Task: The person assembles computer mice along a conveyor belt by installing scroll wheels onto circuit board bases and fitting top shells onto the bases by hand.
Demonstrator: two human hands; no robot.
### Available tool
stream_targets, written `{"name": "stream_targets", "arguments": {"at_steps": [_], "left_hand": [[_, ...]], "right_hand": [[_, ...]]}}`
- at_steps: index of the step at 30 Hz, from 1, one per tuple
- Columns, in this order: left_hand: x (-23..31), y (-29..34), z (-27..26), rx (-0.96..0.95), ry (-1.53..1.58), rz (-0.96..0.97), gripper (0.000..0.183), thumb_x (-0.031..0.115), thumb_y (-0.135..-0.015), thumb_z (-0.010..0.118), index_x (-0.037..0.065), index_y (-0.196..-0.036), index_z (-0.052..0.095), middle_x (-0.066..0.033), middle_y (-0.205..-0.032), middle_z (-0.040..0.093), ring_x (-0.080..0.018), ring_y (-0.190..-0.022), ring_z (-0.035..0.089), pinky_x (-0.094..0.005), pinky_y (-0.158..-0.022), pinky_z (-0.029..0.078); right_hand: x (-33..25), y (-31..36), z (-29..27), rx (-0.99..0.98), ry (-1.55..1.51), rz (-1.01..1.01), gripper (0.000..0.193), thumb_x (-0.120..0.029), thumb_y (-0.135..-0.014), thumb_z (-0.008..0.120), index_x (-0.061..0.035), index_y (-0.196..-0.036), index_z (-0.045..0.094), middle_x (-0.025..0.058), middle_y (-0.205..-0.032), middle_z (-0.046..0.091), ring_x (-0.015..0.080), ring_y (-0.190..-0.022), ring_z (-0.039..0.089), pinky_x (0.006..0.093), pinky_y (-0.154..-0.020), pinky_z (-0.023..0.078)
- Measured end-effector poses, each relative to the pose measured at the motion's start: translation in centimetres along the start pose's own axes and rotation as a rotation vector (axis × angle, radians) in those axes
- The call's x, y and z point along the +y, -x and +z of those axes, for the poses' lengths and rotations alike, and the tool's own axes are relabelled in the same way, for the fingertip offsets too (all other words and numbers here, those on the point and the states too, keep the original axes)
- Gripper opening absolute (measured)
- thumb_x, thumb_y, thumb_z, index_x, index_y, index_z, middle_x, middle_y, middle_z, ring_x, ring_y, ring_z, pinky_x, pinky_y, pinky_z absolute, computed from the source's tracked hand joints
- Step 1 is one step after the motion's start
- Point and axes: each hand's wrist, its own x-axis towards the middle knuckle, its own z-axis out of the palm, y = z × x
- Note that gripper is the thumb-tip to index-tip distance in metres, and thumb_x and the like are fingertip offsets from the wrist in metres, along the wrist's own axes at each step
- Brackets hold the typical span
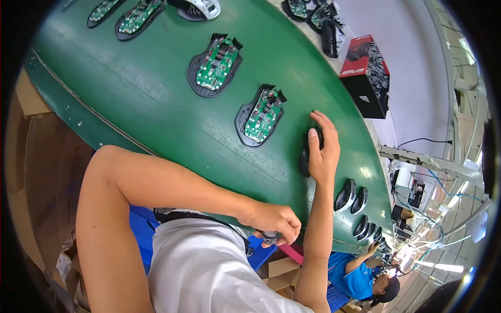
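My left hand, near my waist at the belt's near edge, is closed around a small dark, rounded thing. Fingers cover most of it, so its kind does not show. Farther right, my right hand rests over a black computer mouse on the green belt, thumb and fingers about its sides. Left of that hand lies an opened mouse base with a bare green circuit board. Another such mouse base sits farther left and back.
More boards on bases and a white-and-black shell lie at the far left of the green belt. Black mice line its right part. A red-and-black box stands beyond it. A person in blue sits at lower right.
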Motion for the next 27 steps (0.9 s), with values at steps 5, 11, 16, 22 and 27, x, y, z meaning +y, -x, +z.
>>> {"name": "stream_targets", "arguments": {"at_steps": [5, 11, 16, 22, 27], "left_hand": [[0.6, -0.2, -0.5, -0.003, 0.052, 0.000, 0.019, 0.022, -0.093, 0.060, 0.004, -0.094, 0.060, -0.0050, -0.076, 0.061, -0.0124, -0.054, 0.060, -0.0231, -0.035, 0.034], [0.2, 0.6, -1.2, 0.020, 0.031, 0.029, 0.017, 0.022, -0.095, 0.059, 0.005, -0.094, 0.058, -0.0054, -0.077, 0.059, -0.0134, -0.056, 0.061, -0.0223, -0.036, 0.035], [0.6, 0.5, -1.8, 0.071, 0.088, -0.096, 0.018, 0.020, -0.097, 0.057, 0.002, -0.098, 0.057, -0.0073, -0.082, 0.059, -0.0154, -0.060, 0.063, -0.0218, -0.037, 0.033], [0.9, 1.0, -1.8, 0.112, 0.133, -0.117, 0.024, 0.024, -0.095, 0.060, 0.000, -0.099, 0.055, -0.0106, -0.082, 0.054, -0.0194, -0.056, 0.058, -0.0242, -0.038, 0.034], [0.6, 1.6, -2.2, 0.097, 0.165, -0.084, 0.026, 0.026, -0.096, 0.059, 0.001, -0.101, 0.056, -0.0078, -0.082, 0.056, -0.0161, -0.060, 0.061, -0.0219, -0.037, 0.033]], "right_hand": [[-0.4, 0.5, -0.1, 0.102, 0.154, 0.061, 0.033, -0.022, -0.088, 0.067, -0.0081, -0.118, 0.066, 0.0126, -0.123, 0.064, 0.0341, -0.114, 0.060, 0.0422, -0.099, 0.047], [0.6, 0.8, 0.9, 0.199, -0.016, 0.018, 0.027, -0.020, -0.080, 0.072, -0.0102, -0.104, 0.069, 0.0107, -0.114, 0.066, 0.0327, -0.109, 0.060, 0.0428, -0.094, 0.049], [1.9, 4.0, -0.2, 0.113, -0.046, 0.056, 0.047, -0.015, -0.077, 0.071, -0.0125, -0.123, 0.062, 0.0132, -0.136, 0.055, 0.0375, -0.125, 0.050, 0.0479, -0.106, 0.042], [2.4, 5.0, -0.1, 0.157, -0.093, 0.049, 0.049, -0.015, -0.078, 0.069, -0.0141, -0.127, 0.062, 0.0122, -0.138, 0.054, 0.0358, -0.127, 0.050, 0.0470, -0.105, 0.043], [2.5, 4.3, 0.5, 0.271, -0.133, 0.036, 0.043, -0.017, -0.077, 0.069, -0.0101, -0.119, 0.067, 0.0146, -0.131, 0.059, 0.0366, -0.119, 0.056, 0.0462, -0.102, 0.046]]}}
